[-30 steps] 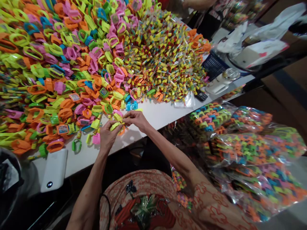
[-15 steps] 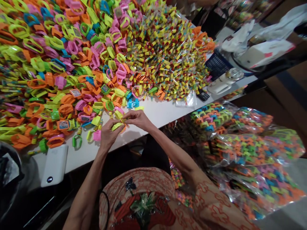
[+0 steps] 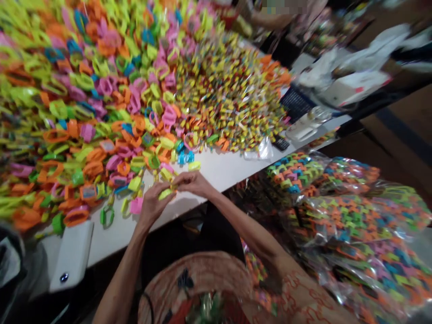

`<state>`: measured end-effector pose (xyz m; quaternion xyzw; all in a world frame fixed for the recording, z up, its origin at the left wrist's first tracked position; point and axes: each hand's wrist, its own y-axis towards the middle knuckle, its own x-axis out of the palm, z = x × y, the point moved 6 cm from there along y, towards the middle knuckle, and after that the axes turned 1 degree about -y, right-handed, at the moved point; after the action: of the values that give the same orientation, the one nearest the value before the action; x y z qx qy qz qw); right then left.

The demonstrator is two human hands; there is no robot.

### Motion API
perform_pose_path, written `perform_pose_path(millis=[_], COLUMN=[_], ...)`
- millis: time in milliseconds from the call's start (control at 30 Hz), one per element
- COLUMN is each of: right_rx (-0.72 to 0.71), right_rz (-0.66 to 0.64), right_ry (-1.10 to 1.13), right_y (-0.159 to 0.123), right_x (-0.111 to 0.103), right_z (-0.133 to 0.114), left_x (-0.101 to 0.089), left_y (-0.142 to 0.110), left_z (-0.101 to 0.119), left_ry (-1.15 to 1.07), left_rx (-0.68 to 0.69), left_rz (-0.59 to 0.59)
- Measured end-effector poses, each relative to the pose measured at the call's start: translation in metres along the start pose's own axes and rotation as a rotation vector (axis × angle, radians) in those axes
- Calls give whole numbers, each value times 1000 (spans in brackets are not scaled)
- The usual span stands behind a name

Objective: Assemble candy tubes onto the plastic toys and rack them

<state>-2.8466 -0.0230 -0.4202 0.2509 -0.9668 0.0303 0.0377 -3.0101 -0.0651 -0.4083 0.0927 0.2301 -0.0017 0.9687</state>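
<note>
My left hand is closed around a yellow plastic toy watch, partly covered by the fingers. Close against it, the fingertips of my right hand are pinched together at the watch's upper end. Whatever small piece they grip is too blurred to make out. Both hands are over the front edge of the white table. Just beyond them lie a blue toy watch and a yellow one. Near my left hand are a pink piece and a green toy watch.
Colourful toy watches heap across the left. Beside them is a pile of small yellow-wrapped pieces. A white power bank, a remote and a blue basket stand along the table. Filled clear bags lie at right. Another person's arm shows behind.
The view has shifted, so the table and hands appear slightly lower, and the picture is more blurred. Both hands keep nearly the same hold on the yellow toy watch.
</note>
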Motion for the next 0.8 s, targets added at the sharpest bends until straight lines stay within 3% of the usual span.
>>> perform_pose_path(millis=[100, 167, 300, 400, 533, 600, 667, 733, 800], right_rx=[16, 114, 237, 189, -68, -76, 12, 90, 175], right_rz=[10, -102, -346, -402, -235, -153, 25, 186, 372], right_ry=[29, 63, 105, 33, -187, -231, -363, -648, -992], right_y=[4, 12, 18, 21, 28, 25, 22, 24, 31], right_x=[-2, -4, -6, 3, 12, 6, -21, -61, -103], right_z=[-3, -1, -7, -4, 1, -2, -8, -17, -23], left_x=[-5, -5, 3, 3, -8, -24, -50, -71, -80], left_y=[3, 12, 25, 27, 27, 24, 20, 17, 21], left_z=[-6, -12, -16, -17, -32, -36, -36, -31, -26], left_ry=[15, -2, 16, 21, 38, 97, 260, 480, 605], left_rx=[2, 6, -44, -60, -30, 12, 70, 130, 146], left_rz=[9, -8, -223, -302, -230, -158, -18, 82, 126])
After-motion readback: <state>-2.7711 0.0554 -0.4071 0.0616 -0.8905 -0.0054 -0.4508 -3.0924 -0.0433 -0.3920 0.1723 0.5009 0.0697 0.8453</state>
